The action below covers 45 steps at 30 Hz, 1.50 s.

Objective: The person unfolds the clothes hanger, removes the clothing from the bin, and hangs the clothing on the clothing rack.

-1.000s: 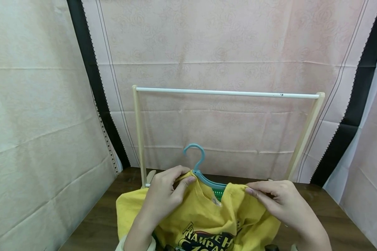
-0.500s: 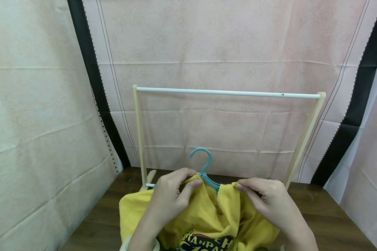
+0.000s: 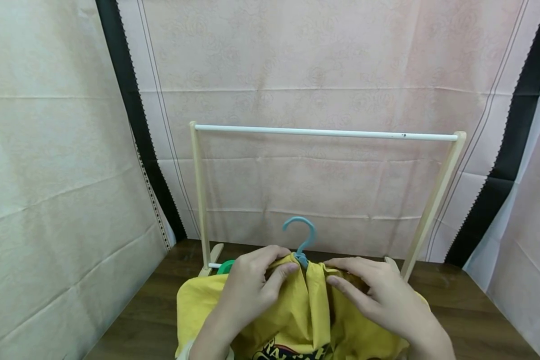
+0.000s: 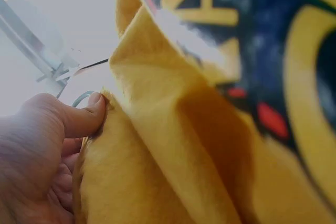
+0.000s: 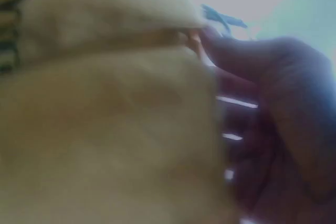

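Along the far left, a pale cloth panel (image 3: 63, 175) is bordered by a black band (image 3: 137, 115). Below it, the brown wood-grain tabletop (image 3: 135, 325) extends rightward beneath the work. Next comes the left post (image 3: 200, 195) of a rack, cream in colour and upright, joined at its top to a white bar (image 3: 324, 133). Beside the foot of this post, part of a green object (image 3: 225, 267) shows behind the shirt; its full form is hidden.

Left hand (image 3: 256, 280): pinching the neckline edge of a yellow shirt (image 3: 292, 307) between thumb and fingers. Said shirt lies centrally at the front of the rack, bunched at the collar, dark printed lettering (image 3: 292, 352) on its front. From the collar rises the hook of a blue hanger (image 3: 314, 233), below the bar and apart from it; the remainder is covered by cloth.

Right hand (image 3: 378, 287): holding the other side of the neckline, thumb in front; the close view is blurred. Further right stand the sloping right post (image 3: 434, 205) and a second black band (image 3: 508, 145).
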Tool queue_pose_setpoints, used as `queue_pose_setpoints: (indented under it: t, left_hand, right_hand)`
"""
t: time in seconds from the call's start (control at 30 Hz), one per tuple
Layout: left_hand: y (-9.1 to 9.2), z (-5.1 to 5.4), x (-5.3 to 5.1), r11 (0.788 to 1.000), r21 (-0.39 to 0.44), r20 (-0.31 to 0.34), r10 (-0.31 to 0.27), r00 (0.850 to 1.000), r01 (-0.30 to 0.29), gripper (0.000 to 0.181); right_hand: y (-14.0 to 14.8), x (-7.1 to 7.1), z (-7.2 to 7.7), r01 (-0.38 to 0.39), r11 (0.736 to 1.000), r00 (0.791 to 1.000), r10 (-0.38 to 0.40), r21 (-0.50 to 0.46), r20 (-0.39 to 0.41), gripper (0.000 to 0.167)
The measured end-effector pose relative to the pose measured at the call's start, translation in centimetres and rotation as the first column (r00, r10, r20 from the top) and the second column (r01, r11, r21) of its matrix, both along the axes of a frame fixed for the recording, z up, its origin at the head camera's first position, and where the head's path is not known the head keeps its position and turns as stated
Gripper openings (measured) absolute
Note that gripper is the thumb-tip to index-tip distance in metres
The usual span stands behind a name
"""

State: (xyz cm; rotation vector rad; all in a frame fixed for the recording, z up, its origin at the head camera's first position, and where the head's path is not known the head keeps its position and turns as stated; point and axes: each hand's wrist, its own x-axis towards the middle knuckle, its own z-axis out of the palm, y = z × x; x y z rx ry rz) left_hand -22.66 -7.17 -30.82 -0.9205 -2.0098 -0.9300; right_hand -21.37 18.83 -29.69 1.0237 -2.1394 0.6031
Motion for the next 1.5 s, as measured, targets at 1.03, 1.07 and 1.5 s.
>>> queue_pose_setpoints:
  t: [1.03, 1.07, 1.5]
  left_hand:
    - [-2.0, 0.0, -0.6, 0.971, -0.223, 0.102, -0.065, 0.993, 0.086, 0.02]
    - [-1.8, -0.2, -0.6, 0.969, -0.23, 0.103, -0.068, 0.992, 0.09, 0.021]
    - [0.0, -0.7, -0.4, 0.969, -0.21, 0.041, -0.124, 0.991, 0.13, 0.021]
  right_hand:
    - [1.8, -1.1, -0.7, -0.121, 0.992, 0.99, 0.123, 0.029, -0.066, 0.029]
    - [1.4, -1.1, -0.7, -0.132, 0.991, 0.989, 0.134, 0.033, -0.064, 0.031]
    - [-1.2, -1.1, -0.8, -0.23, 0.973, 0.973, 0.23, -0.004, 0.007, 0.027]
